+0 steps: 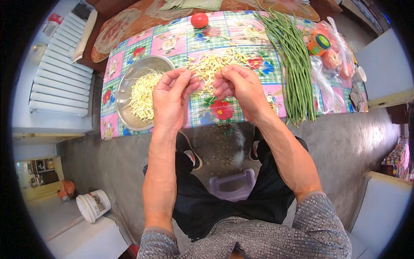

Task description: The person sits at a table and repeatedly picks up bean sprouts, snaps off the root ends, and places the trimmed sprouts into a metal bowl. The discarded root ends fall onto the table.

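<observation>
My left hand [174,89] is raised over the inner rim of a stainless steel bowl [121,111], its thumb and forefinger pinched around what looks like a thin, pale bean sprout. Soybean sprouts [142,97] lie heaped in the bowl. Across from it, my right hand [239,81] has thumb and forefinger together with the other fingers curled; whether a strand is between them is too small to tell. Behind and between both hands, a loose pile of sprouts [210,63] spreads over the patterned tablecloth [197,113].
A tomato [199,20] sits at the table's far edge. To the right lie long green beans [292,64], a lidded jar [318,44], plastic bags [326,87] with round produce and a paper cup [359,75]. A purple plastic stool [233,186] is below me.
</observation>
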Demonstrator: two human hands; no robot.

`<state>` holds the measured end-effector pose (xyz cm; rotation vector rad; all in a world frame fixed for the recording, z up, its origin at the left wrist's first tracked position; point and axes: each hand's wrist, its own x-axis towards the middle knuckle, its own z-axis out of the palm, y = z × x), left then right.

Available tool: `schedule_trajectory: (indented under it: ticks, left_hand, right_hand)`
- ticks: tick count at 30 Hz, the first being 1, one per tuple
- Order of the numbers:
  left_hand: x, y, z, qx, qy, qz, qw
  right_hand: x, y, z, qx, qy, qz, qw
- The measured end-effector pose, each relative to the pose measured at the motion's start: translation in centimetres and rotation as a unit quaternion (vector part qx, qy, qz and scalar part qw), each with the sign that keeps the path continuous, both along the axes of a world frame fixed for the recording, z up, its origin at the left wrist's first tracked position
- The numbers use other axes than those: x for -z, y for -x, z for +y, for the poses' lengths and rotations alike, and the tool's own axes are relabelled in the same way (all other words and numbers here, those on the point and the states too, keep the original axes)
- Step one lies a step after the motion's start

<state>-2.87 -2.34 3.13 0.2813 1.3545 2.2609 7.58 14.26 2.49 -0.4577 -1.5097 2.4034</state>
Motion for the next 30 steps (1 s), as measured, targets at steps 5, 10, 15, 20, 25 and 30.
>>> schedule_trajectory:
  ticks: [5,10,15,20,25,30]
  left_hand:
    - [-0.9,1.5,-3.2,-0.047,0.027,0.048,0.997]
    - [-0.5,3.1,-7.1,-0.093,0.064,0.101,0.988]
    - [-0.5,3.9,-9.7,-0.088,0.105,0.141,0.98]
    - [-0.8,4.1,-10.4,-0.092,0.14,0.177,0.97]
    - [-1.6,3.5,-9.9,-0.091,0.128,0.165,0.974]
    - [-2.5,1.8,-9.6,0.034,0.122,0.141,0.982]
  right_hand:
    - [-0.2,1.1,-1.7,-0.048,-0.005,0.018,0.999]
    - [-0.4,1.4,-4.5,-0.107,-0.055,0.02,0.993]
    - [0.6,1.9,-6.1,-0.134,-0.132,0.036,0.982]
    - [0.7,2.1,-7.4,-0.119,-0.211,0.062,0.968]
    - [0.0,1.5,-8.0,-0.107,-0.331,0.154,0.925]
    - [0.0,0.0,-7.5,-0.184,-0.364,0.187,0.894]
